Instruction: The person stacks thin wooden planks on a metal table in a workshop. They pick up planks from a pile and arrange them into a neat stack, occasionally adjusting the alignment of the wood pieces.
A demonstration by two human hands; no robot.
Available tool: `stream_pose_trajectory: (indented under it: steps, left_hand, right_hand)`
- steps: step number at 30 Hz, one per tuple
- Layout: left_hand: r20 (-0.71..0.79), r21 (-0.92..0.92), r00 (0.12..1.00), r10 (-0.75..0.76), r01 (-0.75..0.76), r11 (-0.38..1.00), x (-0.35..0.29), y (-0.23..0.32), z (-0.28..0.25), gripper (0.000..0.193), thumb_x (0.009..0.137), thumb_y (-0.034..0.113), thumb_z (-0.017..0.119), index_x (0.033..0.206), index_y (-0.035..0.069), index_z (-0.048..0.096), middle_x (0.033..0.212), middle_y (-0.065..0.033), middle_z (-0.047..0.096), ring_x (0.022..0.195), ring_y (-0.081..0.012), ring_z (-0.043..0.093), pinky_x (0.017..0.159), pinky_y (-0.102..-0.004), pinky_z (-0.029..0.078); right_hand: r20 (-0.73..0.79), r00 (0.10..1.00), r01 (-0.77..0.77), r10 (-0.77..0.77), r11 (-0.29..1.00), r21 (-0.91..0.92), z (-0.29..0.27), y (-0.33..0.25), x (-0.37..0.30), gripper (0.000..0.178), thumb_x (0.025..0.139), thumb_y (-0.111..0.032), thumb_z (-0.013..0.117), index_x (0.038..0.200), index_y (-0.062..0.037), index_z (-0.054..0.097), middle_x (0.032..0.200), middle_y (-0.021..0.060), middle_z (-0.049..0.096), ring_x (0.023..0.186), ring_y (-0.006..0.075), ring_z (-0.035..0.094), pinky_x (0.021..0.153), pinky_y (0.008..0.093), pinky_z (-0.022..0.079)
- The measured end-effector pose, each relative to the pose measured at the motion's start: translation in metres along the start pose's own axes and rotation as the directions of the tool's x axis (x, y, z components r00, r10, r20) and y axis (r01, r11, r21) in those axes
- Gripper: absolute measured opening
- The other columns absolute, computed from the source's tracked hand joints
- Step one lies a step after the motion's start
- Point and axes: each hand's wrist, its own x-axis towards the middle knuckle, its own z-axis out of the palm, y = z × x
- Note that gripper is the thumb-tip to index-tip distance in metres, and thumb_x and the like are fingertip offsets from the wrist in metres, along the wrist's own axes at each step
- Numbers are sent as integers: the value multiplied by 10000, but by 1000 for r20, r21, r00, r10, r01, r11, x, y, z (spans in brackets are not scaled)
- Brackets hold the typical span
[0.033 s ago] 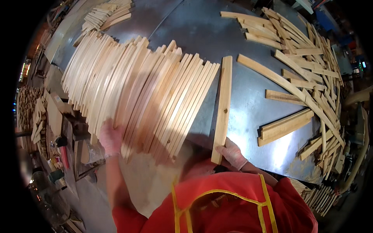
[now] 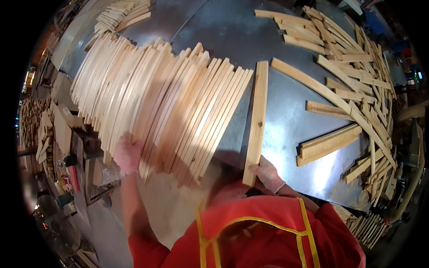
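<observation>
A wide row of pale wooden slats lies side by side across the left and middle of the metal table. My left hand, in a light glove, is closed at the near ends of these slats; its fingertips are partly hidden. To the right of the row, my right hand, also gloved, grips the near end of a single wooden slat. That slat points away from me, with a small knot near its middle. A narrow gap of bare metal separates its far part from the row.
Loose slats lie in a tangled heap along the table's right side. Two stacked slats rest closer to me. A smaller pile sits at the far left. Scrap wood and tools crowd the left side beyond the metal table.
The single slat in my right hand has shifted very slightly away from me. My left hand stays at the near ends of the row.
</observation>
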Motion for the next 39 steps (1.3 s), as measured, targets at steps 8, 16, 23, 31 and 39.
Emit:
stream_pose_trajectory:
  steps: [8, 16, 23, 31, 39]
  left_hand:
    - [-266, 122, 767, 584, -574, 810, -74, 156, -41, 550, 952, 329, 711, 1423, 57, 624, 1505, -155, 574, 1487, -353, 466, 1246, -571, 353]
    - [-50, 265, 837, 546, -516, 815, -63, 149, -71, 221, 946, 181, 683, 1155, 106, 673, 1098, -109, 695, 1016, -327, 686, 853, -510, 549]
    - [-304, -309, 948, 96, -194, 931, -4, 42, -11, 312, 923, 163, 747, 1224, 92, 698, 1055, -170, 709, 892, -383, 695, 793, -496, 558]
    - [-134, -137, 991, 4, -23, 990, 4, 42, 5, 736, 835, 191, 805, 1517, 142, 534, 1220, -183, 715, 1107, -396, 679, 943, -503, 553]
    - [-295, -171, 917, 269, -328, 929, 23, -19, 28, 746, 820, 134, 779, 1520, 173, 525, 1247, -132, 749, 1063, -388, 722, 922, -477, 591]
  right_hand:
    - [-117, 962, 175, -247, 885, -430, -49, -67, -21, 583, 946, -73, 647, 1516, -31, 532, 1187, 156, 722, 1039, 303, 708, 898, 396, 575]
    - [304, 734, 541, -607, 252, -802, -149, -224, 65, 788, 752, -208, 878, 1463, -36, 584, 1467, 196, 614, 1358, 380, 576, 1174, 450, 469]
    - [-209, 814, -215, -542, 53, -975, -404, -189, 141, 1095, 689, -383, 959, 1596, -55, 439, 1587, 194, 512, 1468, 416, 473, 1264, 484, 391]
    - [-153, 956, -134, -252, 91, -987, -342, -167, 49, 949, 769, -335, 919, 1578, -113, 475, 1567, 208, 544, 1347, 410, 604, 1127, 476, 503]
    - [-401, 880, 203, -255, 965, -168, -223, -150, 76, 362, 1080, -338, 654, 1339, -86, 637, 879, 2, 659, 662, 116, 593, 581, 282, 509]
